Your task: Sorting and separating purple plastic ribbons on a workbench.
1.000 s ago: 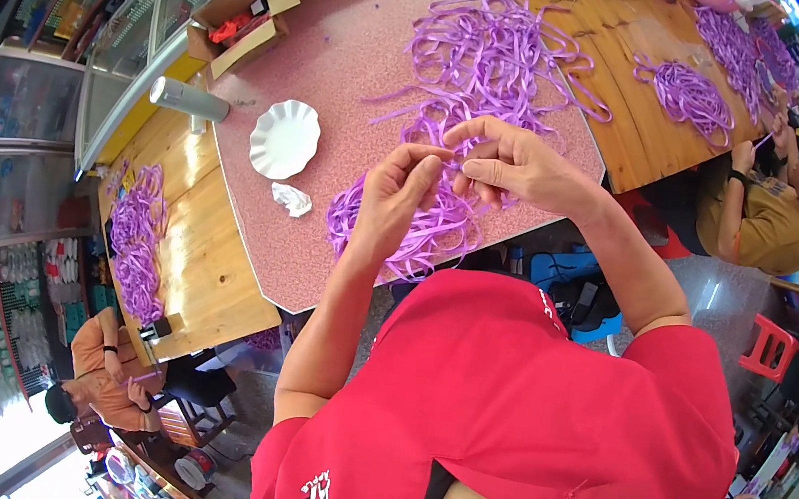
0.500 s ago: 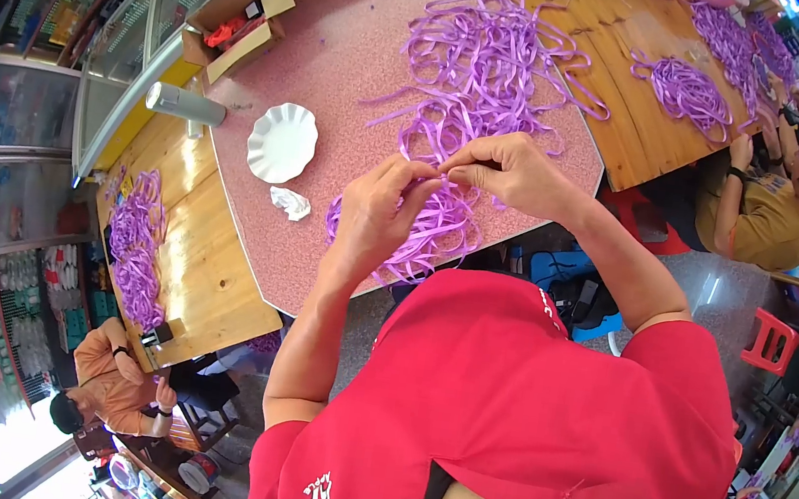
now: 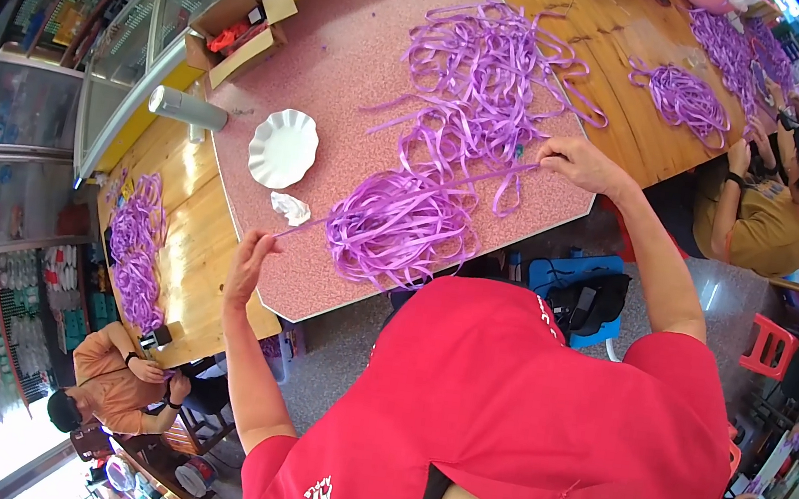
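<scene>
Both my arms are spread wide over the pink speckled table (image 3: 314, 284). A length of purple ribbon (image 3: 502, 173) runs stretched between my hands. My left hand (image 3: 251, 260), past the table's left edge, pinches one end of the stretch. At the right, my right hand (image 3: 580, 164) grips the other part between thumb and fingers. Beneath the stretched ribbon lies a looped heap of purple ribbon (image 3: 401, 235). A larger tangled pile of purple ribbon (image 3: 479, 68) spreads behind it and touches the nearer heap.
A white scalloped plate (image 3: 284, 148), crumpled tissue (image 3: 291, 209), grey cylinder (image 3: 186, 107) and open cardboard box (image 3: 241, 32) stand at the left. One person (image 3: 115, 379) works at lower left, another (image 3: 774, 203) at right. More ribbon heaps (image 3: 137, 250) lie on wooden tables.
My hands were close together over the ribbon. They have moved apart, left hand to the lower left and right hand to the right, drawing a length of ribbon straight between them.
</scene>
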`<state>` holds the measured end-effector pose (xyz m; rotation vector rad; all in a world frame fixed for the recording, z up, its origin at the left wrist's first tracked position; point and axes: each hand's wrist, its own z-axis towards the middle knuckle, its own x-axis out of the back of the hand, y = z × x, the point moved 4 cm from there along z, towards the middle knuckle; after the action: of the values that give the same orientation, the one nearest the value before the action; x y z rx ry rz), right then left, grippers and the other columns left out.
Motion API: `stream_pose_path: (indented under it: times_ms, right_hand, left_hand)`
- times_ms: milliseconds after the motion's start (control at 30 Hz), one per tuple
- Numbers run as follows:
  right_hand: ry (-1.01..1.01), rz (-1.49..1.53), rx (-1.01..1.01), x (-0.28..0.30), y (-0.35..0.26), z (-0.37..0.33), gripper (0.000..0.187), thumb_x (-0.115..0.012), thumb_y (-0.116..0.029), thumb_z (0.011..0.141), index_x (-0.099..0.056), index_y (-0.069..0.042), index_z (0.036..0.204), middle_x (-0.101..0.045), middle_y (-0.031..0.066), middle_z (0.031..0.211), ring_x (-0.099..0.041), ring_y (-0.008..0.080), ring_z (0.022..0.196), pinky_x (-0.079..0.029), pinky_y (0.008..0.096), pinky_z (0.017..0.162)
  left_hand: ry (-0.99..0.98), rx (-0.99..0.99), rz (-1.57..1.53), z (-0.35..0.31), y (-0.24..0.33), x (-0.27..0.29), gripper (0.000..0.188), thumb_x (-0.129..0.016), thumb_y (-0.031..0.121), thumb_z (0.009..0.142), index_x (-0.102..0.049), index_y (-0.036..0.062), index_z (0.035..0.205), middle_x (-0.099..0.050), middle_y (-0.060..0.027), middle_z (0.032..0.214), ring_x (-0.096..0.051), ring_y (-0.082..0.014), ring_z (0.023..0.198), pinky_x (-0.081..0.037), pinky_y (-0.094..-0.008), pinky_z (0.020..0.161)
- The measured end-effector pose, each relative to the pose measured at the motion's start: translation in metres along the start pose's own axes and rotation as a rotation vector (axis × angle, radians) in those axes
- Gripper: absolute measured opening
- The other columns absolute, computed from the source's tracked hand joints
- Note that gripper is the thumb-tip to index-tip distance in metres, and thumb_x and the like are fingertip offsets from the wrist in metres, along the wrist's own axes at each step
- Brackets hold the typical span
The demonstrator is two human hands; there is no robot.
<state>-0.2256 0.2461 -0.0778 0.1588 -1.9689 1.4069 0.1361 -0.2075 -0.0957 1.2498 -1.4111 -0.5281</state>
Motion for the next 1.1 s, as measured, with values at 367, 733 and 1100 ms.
stream_pose_path:
  times_ms: [367,733,1100]
  right_hand:
    - [0.131,0.191,-0.228,0.029,0.033,-0.025,0.015,-0.062,-0.014,0.093,-0.066,-0.001,0.1,-0.062,0.0011,0.08,-0.057,0.0083,0.072,-0.047,0.025,0.065]
    - [0.253,0.786,-0.009,0.017,-0.118,-0.018,0.021,-0.065,-0.013,0.093,-0.065,0.001,0.108,-0.063,0.0031,0.082,-0.06,0.0102,0.074,-0.051,0.0263,0.07]
    - [0.284,0.917,0.276,-0.018,-0.185,-0.03,0.021,-0.062,0.0,0.092,-0.061,0.005,0.112,-0.061,0.0069,0.101,-0.062,0.0138,0.088,-0.052,0.0266,0.075]
  left_hand:
    - [0.246,0.26,-0.343,-0.024,-0.094,0.025,0.022,-0.059,0.025,0.098,-0.062,0.0039,0.105,-0.064,-0.0033,0.09,-0.062,-0.014,0.087,-0.049,-0.0301,0.088]
    - [-0.532,-0.206,-0.394,0.019,0.171,-0.209,0.047,-0.042,0.036,0.105,-0.052,0.0022,0.137,-0.058,-0.0119,0.133,-0.053,-0.0203,0.123,-0.04,-0.0355,0.105]
    - [-0.258,-0.394,-1.111,0.028,0.3,-0.234,0.075,-0.038,0.055,0.101,-0.021,0.0043,0.153,-0.027,-0.0113,0.157,-0.035,-0.0234,0.139,-0.027,-0.0395,0.115]
